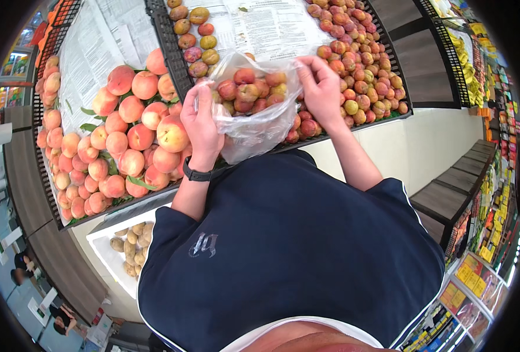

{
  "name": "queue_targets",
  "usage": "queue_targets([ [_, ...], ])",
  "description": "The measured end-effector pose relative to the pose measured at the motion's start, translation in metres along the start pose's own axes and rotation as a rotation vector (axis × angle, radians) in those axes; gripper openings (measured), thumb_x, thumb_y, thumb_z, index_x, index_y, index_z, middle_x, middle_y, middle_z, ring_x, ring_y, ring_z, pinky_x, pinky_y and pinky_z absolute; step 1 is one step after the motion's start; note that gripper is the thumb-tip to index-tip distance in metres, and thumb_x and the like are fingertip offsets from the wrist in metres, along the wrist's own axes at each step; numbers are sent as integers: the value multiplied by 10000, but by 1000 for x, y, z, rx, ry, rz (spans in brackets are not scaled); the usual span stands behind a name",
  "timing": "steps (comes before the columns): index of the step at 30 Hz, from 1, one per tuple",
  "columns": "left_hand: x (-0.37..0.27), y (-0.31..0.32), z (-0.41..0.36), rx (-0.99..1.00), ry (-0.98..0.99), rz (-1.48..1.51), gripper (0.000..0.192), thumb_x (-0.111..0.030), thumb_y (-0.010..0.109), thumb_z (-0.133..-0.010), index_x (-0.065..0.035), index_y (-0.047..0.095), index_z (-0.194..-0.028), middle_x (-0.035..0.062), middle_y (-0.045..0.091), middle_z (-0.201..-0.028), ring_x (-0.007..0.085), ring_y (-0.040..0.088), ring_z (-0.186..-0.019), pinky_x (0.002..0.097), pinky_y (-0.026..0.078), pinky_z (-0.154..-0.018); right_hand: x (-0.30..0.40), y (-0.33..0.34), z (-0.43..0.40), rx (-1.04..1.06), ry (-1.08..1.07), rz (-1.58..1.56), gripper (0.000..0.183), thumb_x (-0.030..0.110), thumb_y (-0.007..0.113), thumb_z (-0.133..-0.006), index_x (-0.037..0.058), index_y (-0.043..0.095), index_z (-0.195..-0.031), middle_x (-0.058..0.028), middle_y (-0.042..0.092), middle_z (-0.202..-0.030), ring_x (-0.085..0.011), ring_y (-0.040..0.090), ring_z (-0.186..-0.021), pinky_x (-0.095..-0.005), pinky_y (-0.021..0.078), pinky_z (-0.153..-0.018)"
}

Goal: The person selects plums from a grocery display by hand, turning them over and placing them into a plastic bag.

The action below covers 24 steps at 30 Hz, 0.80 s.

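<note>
A clear plastic bag [255, 134] hangs between my hands with its mouth spread wide. Reddish-yellow plums [247, 93] fill its upper part. My left hand [203, 121] pinches the bag's left rim, thumb on top, and wears a black wristband [197, 174]. On the opposite side my right hand [320, 90] grips the rim between thumb and fingers. The bag is over the front of a black plastic crate holding loose plums [361, 70]. Peaches [132, 132] with green leaves lie close to my left hand, in the neighbouring crate.
Printed paper [277, 26] lines the plum crate, whose black divider [167, 48] borders the peach side. Below left stands a white foam box [106, 246] of potatoes [132, 251]. Wooden shelving [451, 185] is at the right. Two people [62, 319] are at a counter, lower left.
</note>
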<state>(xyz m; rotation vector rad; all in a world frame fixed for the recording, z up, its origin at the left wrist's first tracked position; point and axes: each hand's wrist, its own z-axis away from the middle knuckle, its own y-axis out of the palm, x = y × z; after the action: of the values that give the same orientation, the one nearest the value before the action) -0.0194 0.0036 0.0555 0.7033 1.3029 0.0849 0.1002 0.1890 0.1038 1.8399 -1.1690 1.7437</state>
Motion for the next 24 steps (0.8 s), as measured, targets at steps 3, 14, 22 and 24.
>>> queue_targets([
  [3,6,-4,7,65,-78,8,206,-195,510,-1023,-26,615,-1076,-61,445,-626,35,409,-457,228,324,-403,-30,-4,23,77,-28,86,132,82,588,-957,-21,653,-1008,38,604,-786,-34,507,-700,-207,428,-613],
  [14,50,-33,-4,7,-215,-35,301,-199,589,-986,27,628,-1182,20,638,-1075,62,560,-917,214,434,-820,-70,-63,33,-36,-27,256,165,154,646,-928,12,680,-1006,-48,671,-817,-93,598,-714,-259,485,-641],
  [22,46,-22,-3,7,-191,-27,299,-178,579,-990,33,621,-1197,48,638,-1148,83,563,-1010,235,440,-887,-76,-95,35,9,-42,551,134,64,640,-882,22,664,-1007,-84,665,-867,-172,627,-780,-281,497,-711],
  [24,46,-23,-4,14,-198,-15,298,-178,580,-990,34,622,-1195,49,639,-1142,90,562,-1022,242,437,-901,-78,-91,39,156,-70,681,141,60,637,-836,26,640,-973,-130,624,-816,-279,629,-799,-363,506,-718],
])
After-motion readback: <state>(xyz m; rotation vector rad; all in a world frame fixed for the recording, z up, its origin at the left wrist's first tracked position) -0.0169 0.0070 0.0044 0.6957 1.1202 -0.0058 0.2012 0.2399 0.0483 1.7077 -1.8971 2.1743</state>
